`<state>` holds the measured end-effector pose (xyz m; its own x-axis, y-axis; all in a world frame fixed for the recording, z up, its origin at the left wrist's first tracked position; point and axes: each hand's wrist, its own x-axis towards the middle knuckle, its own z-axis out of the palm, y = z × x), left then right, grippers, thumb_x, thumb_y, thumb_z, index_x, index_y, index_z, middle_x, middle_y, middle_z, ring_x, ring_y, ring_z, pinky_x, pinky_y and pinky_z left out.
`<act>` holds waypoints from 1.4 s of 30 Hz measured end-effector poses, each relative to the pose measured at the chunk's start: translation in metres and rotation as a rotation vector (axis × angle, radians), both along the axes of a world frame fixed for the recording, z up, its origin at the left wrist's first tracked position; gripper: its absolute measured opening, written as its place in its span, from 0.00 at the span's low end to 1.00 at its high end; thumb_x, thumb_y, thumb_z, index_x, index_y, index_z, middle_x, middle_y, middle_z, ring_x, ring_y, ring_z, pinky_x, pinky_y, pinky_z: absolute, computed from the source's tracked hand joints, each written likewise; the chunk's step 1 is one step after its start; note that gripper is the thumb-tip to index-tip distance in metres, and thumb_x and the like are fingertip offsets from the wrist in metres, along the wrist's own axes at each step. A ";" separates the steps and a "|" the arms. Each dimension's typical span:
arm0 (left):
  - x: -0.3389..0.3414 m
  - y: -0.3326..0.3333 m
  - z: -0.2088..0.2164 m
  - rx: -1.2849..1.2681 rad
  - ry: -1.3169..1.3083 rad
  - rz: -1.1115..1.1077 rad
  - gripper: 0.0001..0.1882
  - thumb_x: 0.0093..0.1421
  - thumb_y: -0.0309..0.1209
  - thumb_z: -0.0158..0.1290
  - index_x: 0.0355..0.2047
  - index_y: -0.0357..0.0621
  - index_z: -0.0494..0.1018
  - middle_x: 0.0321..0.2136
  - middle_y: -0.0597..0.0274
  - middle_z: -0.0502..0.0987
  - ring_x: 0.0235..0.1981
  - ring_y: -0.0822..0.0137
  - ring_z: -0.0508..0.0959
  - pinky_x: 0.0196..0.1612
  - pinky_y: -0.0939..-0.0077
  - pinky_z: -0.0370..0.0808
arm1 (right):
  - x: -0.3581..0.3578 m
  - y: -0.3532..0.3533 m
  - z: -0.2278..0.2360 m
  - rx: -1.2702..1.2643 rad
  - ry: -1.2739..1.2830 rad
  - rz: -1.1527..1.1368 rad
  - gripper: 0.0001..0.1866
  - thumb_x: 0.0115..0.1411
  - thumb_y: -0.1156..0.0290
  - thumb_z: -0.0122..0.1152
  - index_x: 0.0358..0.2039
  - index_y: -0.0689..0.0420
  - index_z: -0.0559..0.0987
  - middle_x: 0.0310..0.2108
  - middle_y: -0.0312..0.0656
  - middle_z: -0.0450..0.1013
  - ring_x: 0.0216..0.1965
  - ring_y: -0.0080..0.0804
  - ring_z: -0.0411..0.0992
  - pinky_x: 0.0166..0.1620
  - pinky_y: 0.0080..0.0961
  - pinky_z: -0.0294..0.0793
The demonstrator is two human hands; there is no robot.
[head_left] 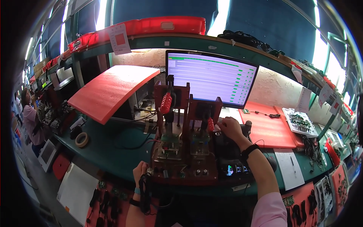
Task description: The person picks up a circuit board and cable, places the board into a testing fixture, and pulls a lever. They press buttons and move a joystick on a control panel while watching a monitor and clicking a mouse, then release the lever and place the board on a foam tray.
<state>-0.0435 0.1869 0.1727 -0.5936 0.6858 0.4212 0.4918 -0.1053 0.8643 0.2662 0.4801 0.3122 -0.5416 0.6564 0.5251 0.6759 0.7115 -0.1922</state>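
A dark red test fixture (185, 166) with two toggle clamps stands in front of me. Its left clamp has a red ribbed handle (165, 103), and the right one a similar red handle (210, 124). Green circuit boards (170, 142) sit under the clamps. My right hand (231, 129) is beside the right handle, fingers bent together; whatever they grip is too small to make out. My left hand (140, 172) is closed at the fixture's front left corner. A coiled black cable (145, 193) hangs by it, its upper end at the fingers.
A lit monitor (211, 77) stands behind the fixture. Red foam sheets (264, 125) lie to the right, near a paper with a pen (289, 169) and a white tray of boards (300, 122). Left are a tape roll (82, 140) and a slanted foam sheet (113, 90). Another person (32, 117) is far left.
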 end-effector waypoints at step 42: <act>-0.015 0.003 -0.020 0.098 -0.001 -0.049 0.17 0.67 0.37 0.41 0.26 0.37 0.65 0.17 0.63 0.59 0.20 0.74 0.58 0.23 0.77 0.58 | 0.001 -0.007 0.005 -0.074 -0.121 -0.017 0.21 0.55 0.50 0.56 0.20 0.56 0.80 0.24 0.47 0.74 0.34 0.46 0.73 0.39 0.39 0.72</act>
